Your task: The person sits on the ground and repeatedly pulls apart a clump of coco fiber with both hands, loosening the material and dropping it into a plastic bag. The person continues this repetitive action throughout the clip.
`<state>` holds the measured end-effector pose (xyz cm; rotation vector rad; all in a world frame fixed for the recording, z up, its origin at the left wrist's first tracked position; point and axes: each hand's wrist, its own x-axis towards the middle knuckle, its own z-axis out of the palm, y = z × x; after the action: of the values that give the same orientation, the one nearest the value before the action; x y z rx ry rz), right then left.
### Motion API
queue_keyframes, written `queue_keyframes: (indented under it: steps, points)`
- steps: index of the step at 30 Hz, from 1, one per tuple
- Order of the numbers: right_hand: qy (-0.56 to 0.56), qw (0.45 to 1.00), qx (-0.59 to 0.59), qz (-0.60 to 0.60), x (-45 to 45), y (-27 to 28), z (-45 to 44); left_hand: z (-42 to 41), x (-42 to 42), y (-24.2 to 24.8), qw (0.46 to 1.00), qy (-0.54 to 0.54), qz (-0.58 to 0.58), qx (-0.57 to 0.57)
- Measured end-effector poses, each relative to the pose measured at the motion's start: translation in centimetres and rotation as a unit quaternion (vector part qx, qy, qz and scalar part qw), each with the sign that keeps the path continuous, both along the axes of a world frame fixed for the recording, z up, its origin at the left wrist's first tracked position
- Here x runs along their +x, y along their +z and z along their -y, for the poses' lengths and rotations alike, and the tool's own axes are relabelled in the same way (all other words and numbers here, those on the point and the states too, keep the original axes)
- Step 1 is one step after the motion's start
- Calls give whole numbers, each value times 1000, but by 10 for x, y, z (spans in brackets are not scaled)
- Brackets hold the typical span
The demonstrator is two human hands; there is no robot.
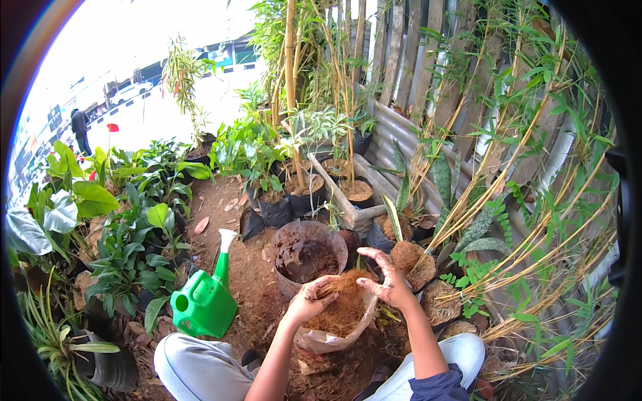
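Brown coconut fibre (351,284) is bunched between my two hands, over a pale plastic sack (328,341) that holds more loose fibre. My left hand (315,299) has its fingers curled round the near left side of the bunch. On the right, my right hand (388,278) is spread, thumb and fingers apart, its thumb by the fibre's right edge. Both hands are soiled. Just beyond the sack stands a round, dirt-smeared tub (308,250) with dark soil inside. A green plastic watering can (204,303) with a white spout head sits on the ground to the left.
Leafy potted plants (135,250) crowd the left. Bamboo in black grow bags (303,200) stands ahead, near a wooden frame (333,185). Husk-filled pots (414,260) and leaning bamboo stems (501,185) line the right, before a corrugated metal and wood fence (416,65). A person (80,131) stands far off.
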<state>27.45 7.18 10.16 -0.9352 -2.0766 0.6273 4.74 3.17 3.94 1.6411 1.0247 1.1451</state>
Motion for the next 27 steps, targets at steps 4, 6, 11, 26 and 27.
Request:
queue_keyframes:
  steps: [4, 6, 11, 26, 27]
  points:
    - [119, 962, -243, 25, -5, -1, 0, 4, -1, 14, 994, -19, 50, -95]
    - [108, 955, -273, 30, -4, -5, -4, 6, -9, 27, 987, -60, 112, -94]
    - [67, 974, -214, 36, -14, -12, 2, 9, -18, 64, 1000, -12, 9, 12]
    - [126, 980, -152, 13, -32, 13, -14, -5, -9, 62, 995, 58, -76, 24]
    - [91, 982, -166, 29, -33, 12, -15, -5, -7, 62, 996, 55, -65, 29]
